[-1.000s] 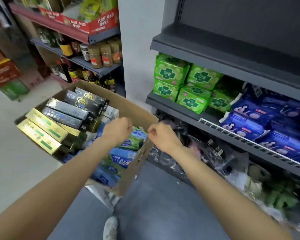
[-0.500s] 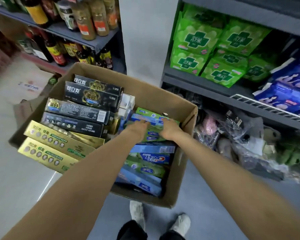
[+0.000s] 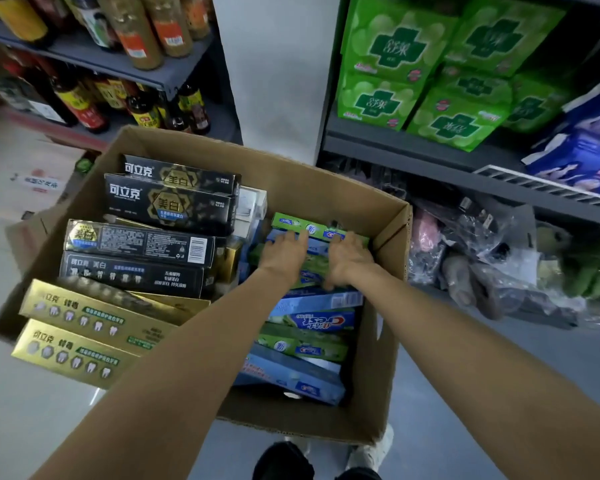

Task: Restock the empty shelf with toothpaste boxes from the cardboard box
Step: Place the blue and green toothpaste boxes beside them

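The open cardboard box (image 3: 302,422) stands on the floor in front of me, full of toothpaste boxes. Black toothpaste boxes (image 3: 174,206) and gold ones (image 3: 84,317) fill its left half; green and blue toothpaste boxes (image 3: 309,322) are stacked in its right half. My left hand (image 3: 284,252) lies on the top green and blue boxes at the far end of that stack, fingers stretched forward. My right hand (image 3: 347,259) rests beside it on the same boxes, fingers forward, thumb toward me. No box is lifted. The empty shelf is out of view.
A grey shelf unit on the right holds green packs (image 3: 426,81) and blue packs (image 3: 586,147); plastic-wrapped goods (image 3: 492,251) lie under it. Bottles (image 3: 146,32) fill shelves at upper left. A white pillar (image 3: 274,64) stands behind the box. My shoes (image 3: 371,455) are at its near side.
My view has dropped from the shelves to the box. Both hands went from above the box's rim down into its right half and now lie on the green and blue boxes.
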A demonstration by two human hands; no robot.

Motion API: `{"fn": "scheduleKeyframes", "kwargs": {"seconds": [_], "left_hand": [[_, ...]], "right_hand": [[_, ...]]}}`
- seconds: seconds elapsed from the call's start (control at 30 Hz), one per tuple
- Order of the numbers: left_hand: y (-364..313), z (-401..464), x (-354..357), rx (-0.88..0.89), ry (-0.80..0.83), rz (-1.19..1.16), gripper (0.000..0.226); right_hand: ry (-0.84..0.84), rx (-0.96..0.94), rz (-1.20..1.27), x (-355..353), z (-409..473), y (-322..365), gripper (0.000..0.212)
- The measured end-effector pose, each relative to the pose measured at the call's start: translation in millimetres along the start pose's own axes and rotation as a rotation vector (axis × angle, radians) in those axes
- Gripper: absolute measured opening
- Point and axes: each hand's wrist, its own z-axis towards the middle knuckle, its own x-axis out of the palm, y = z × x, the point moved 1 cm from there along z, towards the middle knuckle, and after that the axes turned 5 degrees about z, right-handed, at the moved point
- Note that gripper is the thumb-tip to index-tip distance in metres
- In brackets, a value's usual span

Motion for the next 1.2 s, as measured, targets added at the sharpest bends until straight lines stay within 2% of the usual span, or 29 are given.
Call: {"fn": "scheduleKeyframes", "kwargs": {"seconds": [0.1, 0.2, 0.3, 0.4, 0.43, 0.5, 0.6, 0.63, 0.7, 0.77, 0.83, 0.93, 1.03, 1.13, 1.2], "left_hand": [[6, -6, 0, 0.023, -0.128, 0.019, 0.082], [11, -11, -6, 0.169, -0.138, -0.046, 0.1], [18, -20, -27, 0.217, -0.146, -0.122, 0.099], [18, -34, -56, 0.201, -0.193, -0.15, 0.092], [18, -38, -65, 0.184, -0.198, -0.19, 0.09], [17, -46, -83, 0.149, -0.233, -0.36, 0.086], [1, -56, -119, 0.146, -0.28, -0.665, 0.07], [-8, -57, -132, 0.148, -0.282, -0.725, 0.064], [-31, -57, -159, 0.167, -0.289, -0.767, 0.055], [-58, -56, -181, 0.197, -0.298, -0.755, 0.059], [-88, -55, -201, 0.24, -0.285, -0.745, 0.066], [-142, -51, -226, 0.33, -0.304, -0.765, 0.069], [-206, -45, -252, 0.326, -0.374, -0.766, 0.077], [-274, -52, -284, 0.273, -0.414, -0.664, 0.093], [-315, -53, -305, 0.256, -0.36, -0.579, 0.084]], "right_hand": [[-0.047, -0.051, -0.004, -12, -12, -3, 0.095], [-0.167, -0.144, -0.019, -32, -32, -6, 0.09], [-0.239, -0.212, 0.074, -52, -54, -10, 0.079], [-0.299, -0.285, 0.25, -72, -73, -24, 0.088], [-0.334, -0.294, 0.361, -79, -81, -30, 0.091], [-0.421, -0.303, 0.732, -93, -97, -43, 0.095], [-0.357, -0.292, 1.395, -110, -114, -54, 0.106], [-0.311, -0.306, 1.566, -114, -118, -56, 0.1], [-0.267, -0.362, 1.774, -125, -132, -61, 0.066], [-0.291, -0.44, 1.798, -137, -151, -74, 0.034], [-0.38, -0.489, 1.773, -148, -169, -100, 0.018], [-0.551, -0.47, 1.727, -165, -192, -148, 0.02], [-0.705, -0.415, 1.675, -182, -204, -198, 0.021], [-0.785, -0.358, 1.588, -200, -213, -256, 0.024], [-0.798, -0.327, 1.561, -210, -218, -299, 0.026]]}}
